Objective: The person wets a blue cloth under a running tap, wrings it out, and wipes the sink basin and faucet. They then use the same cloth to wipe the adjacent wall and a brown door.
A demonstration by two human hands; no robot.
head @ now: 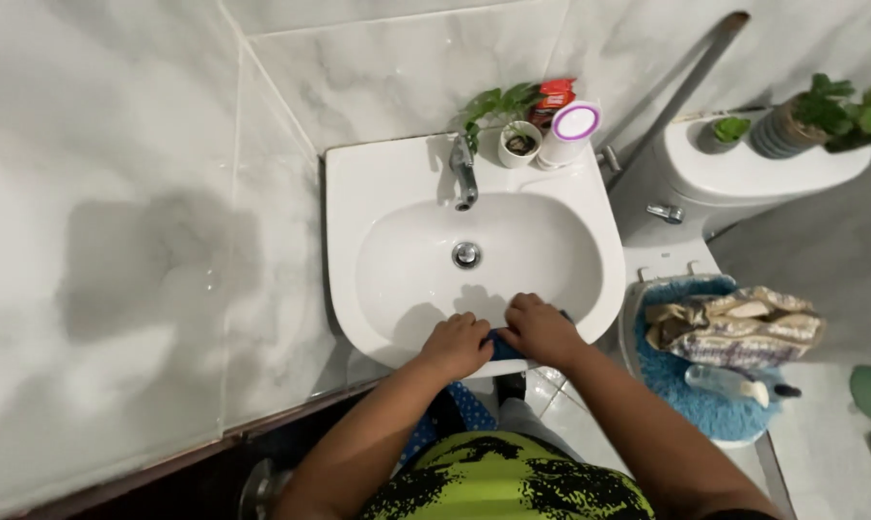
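Cloth [501, 344] on sink [358, 173] front rim — toilet [744, 173] right of sink.

Bright overhead light; soft head shadow on wall tiles [156, 260]; edges bend.

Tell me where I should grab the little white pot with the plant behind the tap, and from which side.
Probably by its round wall, coming from above and the front. The white pot stands upright on the sink ledge, with the tap close on its left and a purple-lidded container on its right, so side approaches look cramped. Leaves spread leftward, so pinch low on the wall.
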